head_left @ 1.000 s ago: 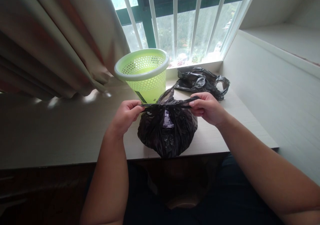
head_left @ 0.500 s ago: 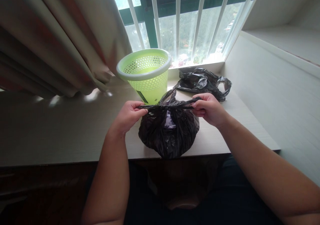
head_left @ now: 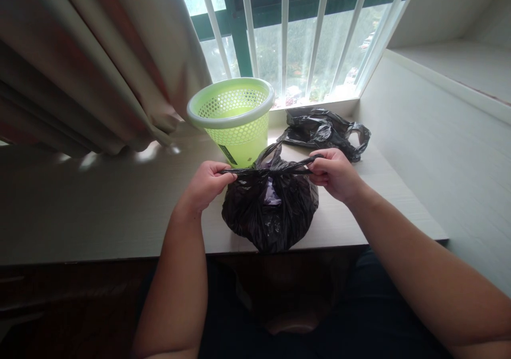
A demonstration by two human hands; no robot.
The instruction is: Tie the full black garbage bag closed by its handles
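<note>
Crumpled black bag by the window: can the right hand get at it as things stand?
Likely yes, once free: the crumpled black bag lies just beyond the right hand, with nothing seen between them. For now, its fingers pinch a twisted end of the bulging black bag.

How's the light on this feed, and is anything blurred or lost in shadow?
Head view: backlit, with the window washed out low down; filled black bag mostly dark, with small glints; left hand and right hand readable, no strong motion blur; area below the ledge nearly black, its details lost.
</note>
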